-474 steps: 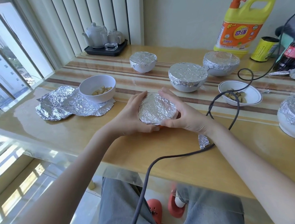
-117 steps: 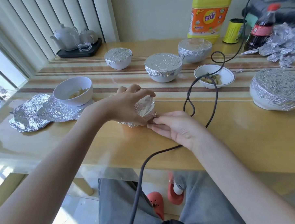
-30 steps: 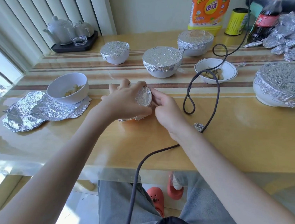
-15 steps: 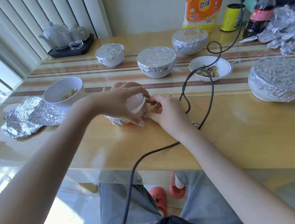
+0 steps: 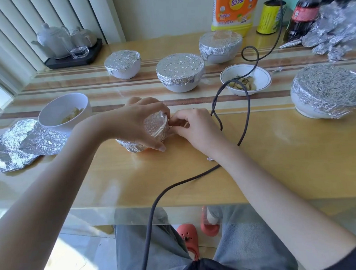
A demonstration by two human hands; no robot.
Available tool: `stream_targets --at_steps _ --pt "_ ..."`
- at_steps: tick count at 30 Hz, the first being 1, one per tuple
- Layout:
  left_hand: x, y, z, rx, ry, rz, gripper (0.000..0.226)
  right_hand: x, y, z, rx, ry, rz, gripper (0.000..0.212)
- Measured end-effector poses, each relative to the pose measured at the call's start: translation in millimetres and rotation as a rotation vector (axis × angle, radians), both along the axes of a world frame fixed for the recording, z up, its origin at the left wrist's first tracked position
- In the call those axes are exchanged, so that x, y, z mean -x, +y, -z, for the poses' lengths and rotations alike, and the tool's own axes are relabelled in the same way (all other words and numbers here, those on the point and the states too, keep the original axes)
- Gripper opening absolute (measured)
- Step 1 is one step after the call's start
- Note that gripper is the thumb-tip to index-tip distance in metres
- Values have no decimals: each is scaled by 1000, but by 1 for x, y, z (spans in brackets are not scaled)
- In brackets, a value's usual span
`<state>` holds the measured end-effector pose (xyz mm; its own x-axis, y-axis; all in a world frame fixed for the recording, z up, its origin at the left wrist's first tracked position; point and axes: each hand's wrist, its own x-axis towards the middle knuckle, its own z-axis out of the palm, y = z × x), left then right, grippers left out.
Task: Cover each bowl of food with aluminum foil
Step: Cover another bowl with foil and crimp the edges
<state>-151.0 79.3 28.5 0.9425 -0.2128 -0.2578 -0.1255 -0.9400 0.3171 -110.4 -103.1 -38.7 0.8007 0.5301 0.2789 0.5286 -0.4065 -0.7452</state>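
left hand (image 5: 137,120) gripping foil-wrapped bowl (image 5: 152,132), right hand (image 5: 193,126) pinching rim

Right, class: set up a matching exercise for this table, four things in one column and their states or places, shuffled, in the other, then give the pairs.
Things:
1. small bowl
2. deep white bowl
3. shallow rimmed bowl
4. teapot

States:
A. on a dark tray by the blinds
B. uncovered, sitting on a foil sheet
C. foil-wrapped, held in both hands
D. uncovered, a dark cable crossing in front

Pairs: 1-C, 2-B, 3-D, 4-A
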Motion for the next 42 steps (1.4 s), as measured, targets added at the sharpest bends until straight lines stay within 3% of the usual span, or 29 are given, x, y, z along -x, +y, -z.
stream_targets --at_steps 6,13,18,21,24,28,32,36,42 --pt "-1 -1 -1 -15 0 -2 75 -9 4 -9 47 -29 31 3" --pt "-2 -1 -1 -21 0 -7 73 -26 1 -36 385 -239 63 36" --pt "-1 0 0 -39 4 -1 76 -40 7 -45 472 -307 -36 38" --pt "0 0 -1 -60 -5 -7 83 -38 4 -35 346 -167 -32 26" --pt "0 -1 -1 -59 0 -17 86 -16 -3 -18 54 -17 103 9" --pt "0 -2 -2 -68 -5 -25 90 27 -4 -10 -242 159 183 32" --pt "-2 -3 -2 -88 18 -42 95 42 9 -7 -286 429 18 58" --pt "-3 -4 -4 -104 65 -50 92 31 10 -6 -466 675 39 60" --pt "0 -6 -7 -150 92 -77 100 30 10 -4 -410 679 -19 60"
